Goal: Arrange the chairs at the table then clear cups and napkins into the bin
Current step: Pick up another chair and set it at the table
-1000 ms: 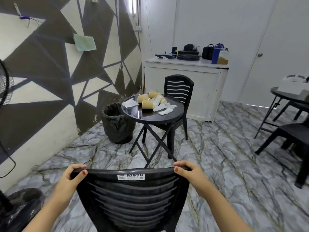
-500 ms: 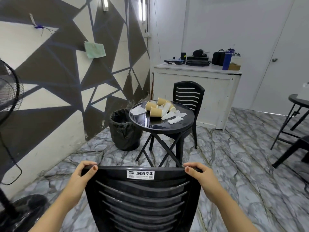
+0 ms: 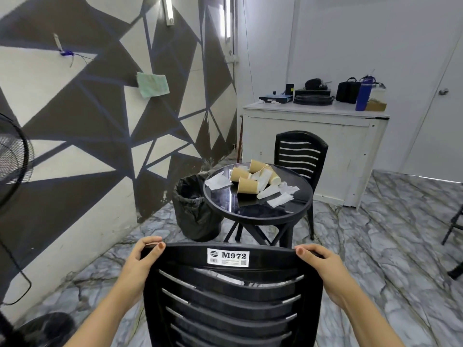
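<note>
Closer now to the round table (image 3: 295, 211), black chair (image 3: 230, 291) carried by left hand (image 3: 144, 256) and right hand (image 3: 319, 261) clamped on backrest's top corners; chair-arranging step, next: tuck it against table's near edge.

Bare forearms, no sleeves in view — left hand (image 3: 140, 259) and right hand (image 3: 323, 266) thumbnails seemingly painted reddish-brown.

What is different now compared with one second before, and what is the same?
The person has carried the held chair closer to the round table, which looks larger and nearer, as does the bin. Both the left hand and right hand still grip the top of the backrest. The cups and napkins lie untouched, and the far chair stays behind the table.
</note>
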The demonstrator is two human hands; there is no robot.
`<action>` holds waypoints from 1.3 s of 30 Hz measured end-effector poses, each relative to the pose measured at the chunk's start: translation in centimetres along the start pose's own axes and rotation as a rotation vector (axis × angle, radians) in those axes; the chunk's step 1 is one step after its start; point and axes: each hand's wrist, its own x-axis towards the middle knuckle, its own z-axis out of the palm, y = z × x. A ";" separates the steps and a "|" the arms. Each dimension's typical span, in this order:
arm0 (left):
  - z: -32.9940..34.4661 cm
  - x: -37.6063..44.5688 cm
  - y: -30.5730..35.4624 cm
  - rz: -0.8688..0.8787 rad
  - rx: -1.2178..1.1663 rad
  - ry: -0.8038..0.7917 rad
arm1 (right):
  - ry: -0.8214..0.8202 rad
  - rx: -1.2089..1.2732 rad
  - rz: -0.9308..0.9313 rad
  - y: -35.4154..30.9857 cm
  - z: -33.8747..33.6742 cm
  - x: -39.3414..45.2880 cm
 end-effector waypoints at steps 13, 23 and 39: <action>-0.3 6.7 -1.1 0.077 0.138 -0.056 | 0.022 -0.020 0.006 -0.4 0.1 3.6; 0.6 14.6 -1.5 0.128 0.086 -0.089 | 0.242 0.095 -0.037 -0.8 2.6 6.5; 2.1 24.1 -0.8 0.155 0.049 -0.368 | 0.490 0.100 -0.106 -0.3 5.5 9.1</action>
